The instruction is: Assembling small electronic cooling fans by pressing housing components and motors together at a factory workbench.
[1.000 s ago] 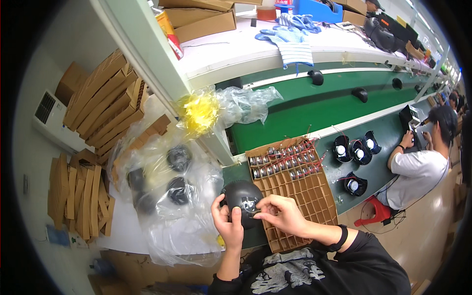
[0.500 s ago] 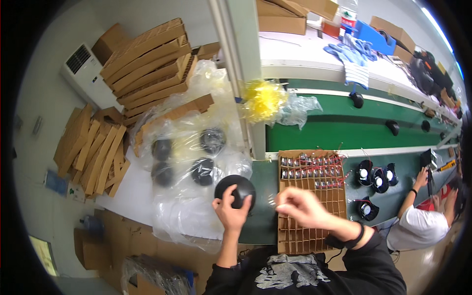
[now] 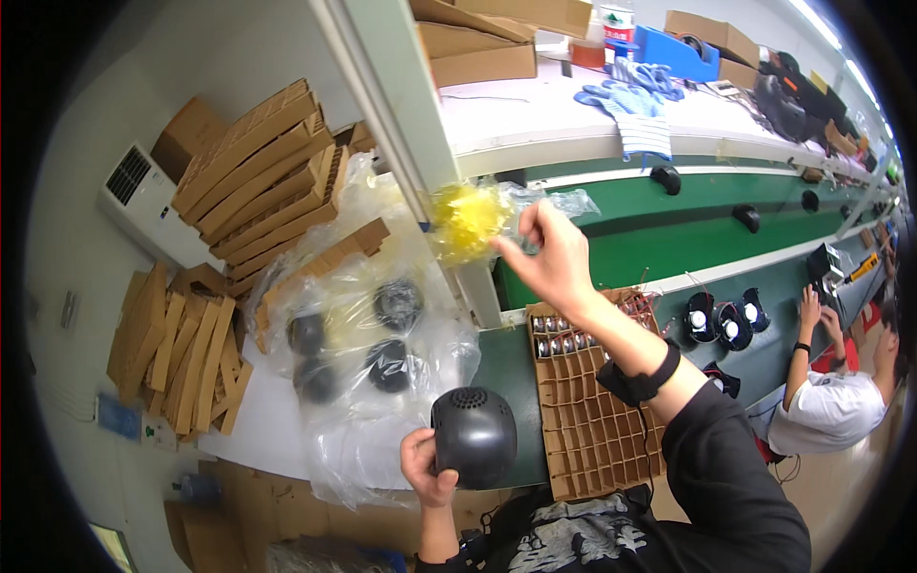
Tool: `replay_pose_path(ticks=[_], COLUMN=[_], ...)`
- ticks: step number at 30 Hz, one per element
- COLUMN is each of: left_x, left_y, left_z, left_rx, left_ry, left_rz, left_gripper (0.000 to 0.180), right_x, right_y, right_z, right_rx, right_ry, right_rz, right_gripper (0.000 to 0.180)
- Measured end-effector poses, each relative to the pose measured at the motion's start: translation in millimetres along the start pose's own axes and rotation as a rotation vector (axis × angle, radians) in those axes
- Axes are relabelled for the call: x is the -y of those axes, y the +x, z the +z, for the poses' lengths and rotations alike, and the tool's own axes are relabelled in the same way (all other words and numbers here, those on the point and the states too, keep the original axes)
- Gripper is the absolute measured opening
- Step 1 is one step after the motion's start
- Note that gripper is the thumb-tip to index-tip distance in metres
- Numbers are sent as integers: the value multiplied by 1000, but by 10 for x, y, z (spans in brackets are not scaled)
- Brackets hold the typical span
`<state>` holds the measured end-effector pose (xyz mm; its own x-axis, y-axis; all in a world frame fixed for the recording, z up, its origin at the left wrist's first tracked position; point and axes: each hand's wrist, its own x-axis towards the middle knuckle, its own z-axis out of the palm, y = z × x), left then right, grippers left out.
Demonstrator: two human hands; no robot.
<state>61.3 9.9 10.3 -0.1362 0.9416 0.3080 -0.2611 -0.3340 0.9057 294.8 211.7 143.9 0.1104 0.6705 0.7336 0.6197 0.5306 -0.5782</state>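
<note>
My left hand [image 3: 427,468] grips a black rounded plastic housing [image 3: 478,444] by its left side, above the front edge of the green bench. A patch of small round holes marks the housing's top. Up by the post, my right hand [image 3: 559,258] is raised with thumb and index finger apart, and I see nothing between them. It is close to a bunch of yellow plastic film [image 3: 466,220] and a clear film [image 3: 576,201] beside it. Under my right forearm lies a cardboard divider tray [image 3: 592,430] with small metallic parts [image 3: 564,344] in its far cells.
Left of the bench, clear plastic bags [image 3: 449,353] cover several black housings [image 3: 390,365]. Cardboard dividers [image 3: 263,172] are stacked behind them. Black shells with white round parts [image 3: 700,320] lie to the right, near another person [image 3: 831,411]. A shelf [image 3: 535,119] runs above the green conveyor [image 3: 630,224].
My right hand has risen from over the tray to the yellow film. The housing in my left hand has come nearer and turned, showing its holes. The view has shifted.
</note>
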Motion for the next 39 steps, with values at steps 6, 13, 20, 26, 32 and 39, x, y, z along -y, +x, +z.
replay_pose_path(ticks=[6, 13, 20, 26, 32, 39], left_x=[-278, 310, 532, 562, 885, 739], left_y=[222, 131, -180, -228, -61, 100], left_z=[439, 577, 1133, 956, 692, 593], left_rx=[161, 216, 291, 230, -319, -524], left_ry=[-226, -625, -486, -608, -958, -846], left_rz=[-278, -623, -341, -614, -994, -908], left_gripper=[84, 51, 46, 47, 43, 38], right_x=[411, -160, -1002, -1599, -1261, -192], right_y=[-812, -1688, -2278, -2461, -2650, -1790], right_z=[-629, -877, -799, -1290, -1378, -875], right_rx=[950, 708, -732, -89, 948, 869], right_ry=[628, 744, 1411, 213, -383, 368], right_rz=[-344, 392, 1449, 943, 193, 719], right_gripper=[73, 73, 32, 63, 104, 16])
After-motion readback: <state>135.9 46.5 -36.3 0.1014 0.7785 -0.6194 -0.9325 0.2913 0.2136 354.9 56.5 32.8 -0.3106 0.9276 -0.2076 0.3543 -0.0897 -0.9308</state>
